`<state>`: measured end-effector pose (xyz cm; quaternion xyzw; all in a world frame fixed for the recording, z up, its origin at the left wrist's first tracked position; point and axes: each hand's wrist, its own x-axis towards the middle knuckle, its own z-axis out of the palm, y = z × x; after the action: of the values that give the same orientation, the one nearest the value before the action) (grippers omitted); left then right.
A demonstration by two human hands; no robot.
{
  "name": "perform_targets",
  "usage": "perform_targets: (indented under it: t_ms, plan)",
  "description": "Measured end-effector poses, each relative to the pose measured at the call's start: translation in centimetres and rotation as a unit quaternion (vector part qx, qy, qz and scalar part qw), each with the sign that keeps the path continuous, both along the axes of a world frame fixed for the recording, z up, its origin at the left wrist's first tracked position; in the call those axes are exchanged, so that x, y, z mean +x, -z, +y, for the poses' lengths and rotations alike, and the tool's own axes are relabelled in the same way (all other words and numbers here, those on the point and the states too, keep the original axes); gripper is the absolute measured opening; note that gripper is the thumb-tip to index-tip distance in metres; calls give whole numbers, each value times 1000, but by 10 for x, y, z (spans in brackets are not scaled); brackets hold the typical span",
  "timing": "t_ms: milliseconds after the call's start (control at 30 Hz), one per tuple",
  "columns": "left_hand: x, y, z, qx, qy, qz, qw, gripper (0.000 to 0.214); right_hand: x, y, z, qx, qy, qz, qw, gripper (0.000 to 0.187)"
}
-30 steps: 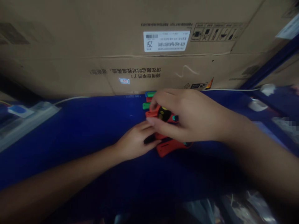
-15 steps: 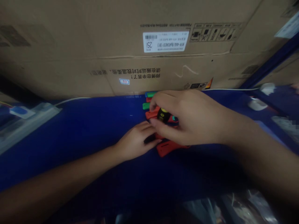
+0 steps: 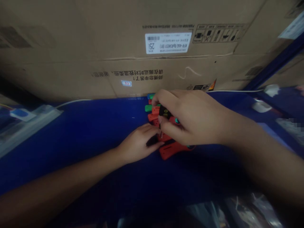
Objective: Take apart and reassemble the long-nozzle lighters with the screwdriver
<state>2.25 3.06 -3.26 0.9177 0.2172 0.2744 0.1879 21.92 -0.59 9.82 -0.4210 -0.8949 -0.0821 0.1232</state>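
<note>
A row of flat slotted plastic pieces lies on the blue surface: a nearest red piece (image 3: 172, 150), another red piece (image 3: 163, 136) behind it, a green piece (image 3: 148, 108) and a blue-green piece (image 3: 151, 96) farthest back. My left hand (image 3: 140, 144) is closed at the row's left side, thumb and forefinger around the end of the second red piece. Over the row, my right hand (image 3: 192, 117) grips a short black-and-yellow tool (image 3: 163, 111) between thumb and fingers. Its lower end is mostly hidden by the fingertips, so its exact kind is unclear.
A large cardboard box (image 3: 95, 47) with upside-down print stands along the back. Behind the row runs a white cable (image 3: 237, 91), with white plugs (image 3: 262, 105) at the right. A clear plastic bag (image 3: 35, 123) lies left; more plastic-wrapped things (image 3: 251, 210) are at lower right.
The black-and-yellow tool has shifted slightly and tilted in my right hand. My right thumb has moved a little right, exposing more red plastic. The left hand stays nearly still.
</note>
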Motion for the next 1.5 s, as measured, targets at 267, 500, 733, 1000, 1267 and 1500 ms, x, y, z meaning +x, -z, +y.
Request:
perform_targets:
  t_ms: [267,500,733,1000,1267,1500]
  plan:
    - [-1,0,0,-14,-5,4,1000,27,0,1,0,-2,-30,16,999,30]
    - [0,1,0,9,-6,-8,1000,22,1,-1,0,-3,-25,12,1000,24]
    - [-1,2,1,1,-7,-10,1000,26,1,2,1,11,-42,11,999,29]
    - [0,2,1,3,1,-11,1000,21,0,4,2,0,-71,-6,997,36]
    - [0,1,0,-24,-2,0,1000,17,-2,4,0,-20,-67,5,998,38]
    - [0,-1,1,-32,2,7,999,20,-4,-2,-4,-42,-50,1,998,30]
